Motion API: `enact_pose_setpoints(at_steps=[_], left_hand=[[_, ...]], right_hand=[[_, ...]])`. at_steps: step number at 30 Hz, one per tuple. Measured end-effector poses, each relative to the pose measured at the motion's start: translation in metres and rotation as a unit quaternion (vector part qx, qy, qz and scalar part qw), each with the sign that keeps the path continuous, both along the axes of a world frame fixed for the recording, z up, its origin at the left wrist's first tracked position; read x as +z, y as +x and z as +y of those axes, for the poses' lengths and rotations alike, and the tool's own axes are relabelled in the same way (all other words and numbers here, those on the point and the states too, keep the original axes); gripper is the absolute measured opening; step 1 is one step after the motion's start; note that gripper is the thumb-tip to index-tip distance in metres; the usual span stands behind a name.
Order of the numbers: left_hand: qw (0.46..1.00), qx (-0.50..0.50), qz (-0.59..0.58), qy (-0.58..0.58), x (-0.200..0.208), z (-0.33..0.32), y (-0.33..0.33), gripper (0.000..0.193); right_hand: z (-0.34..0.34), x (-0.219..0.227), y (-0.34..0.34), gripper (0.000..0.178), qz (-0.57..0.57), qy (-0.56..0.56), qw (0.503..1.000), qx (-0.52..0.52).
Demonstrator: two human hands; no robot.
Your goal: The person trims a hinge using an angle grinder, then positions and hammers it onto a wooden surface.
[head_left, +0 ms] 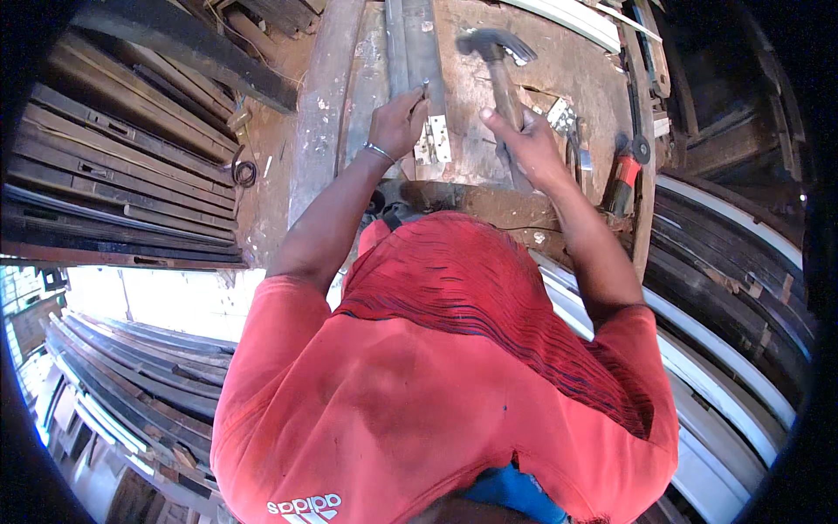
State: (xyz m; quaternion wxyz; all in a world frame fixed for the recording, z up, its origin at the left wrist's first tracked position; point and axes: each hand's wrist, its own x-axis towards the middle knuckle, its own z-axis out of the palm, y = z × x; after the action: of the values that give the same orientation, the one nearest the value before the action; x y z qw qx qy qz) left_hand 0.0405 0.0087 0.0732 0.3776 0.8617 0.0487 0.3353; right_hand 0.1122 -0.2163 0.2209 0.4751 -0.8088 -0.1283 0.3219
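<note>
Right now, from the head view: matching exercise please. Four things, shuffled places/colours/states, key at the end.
Column 1
1. Hammer
2. Hinge beside the left hand
3. Power tool near the bench's right edge
4. Dark coil

Column 2
A. Red and black
B. Left of the workbench
C. Gripped in the right hand
D. Pale, with several holes

Pairs: 1-C, 2-D, 3-A, 4-B
</note>
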Motion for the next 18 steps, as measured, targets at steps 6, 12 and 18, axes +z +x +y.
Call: enact_pose_setpoints(at_steps=[6,12,18], left_hand=[[0.979,0.042,0.070,-0.185,0.005,0.006,0.006,0.024],[0.952,0.064,0.012,-0.300,0.008,0.012,-0.002,0.023],[0.981,0.017,0.063,-0.181,0.018,-0.004,-0.008,0.024]], right_hand=[[-0.023,-0.087,-0.017,0.032,0.038,0.116,0.982,-0.141],[-0.061,-0.118,-0.031,0.027,0.068,0.067,0.984,-0.149],[-0.064,-0.096,-0.039,0.028,0.073,0.057,0.982,-0.164]])
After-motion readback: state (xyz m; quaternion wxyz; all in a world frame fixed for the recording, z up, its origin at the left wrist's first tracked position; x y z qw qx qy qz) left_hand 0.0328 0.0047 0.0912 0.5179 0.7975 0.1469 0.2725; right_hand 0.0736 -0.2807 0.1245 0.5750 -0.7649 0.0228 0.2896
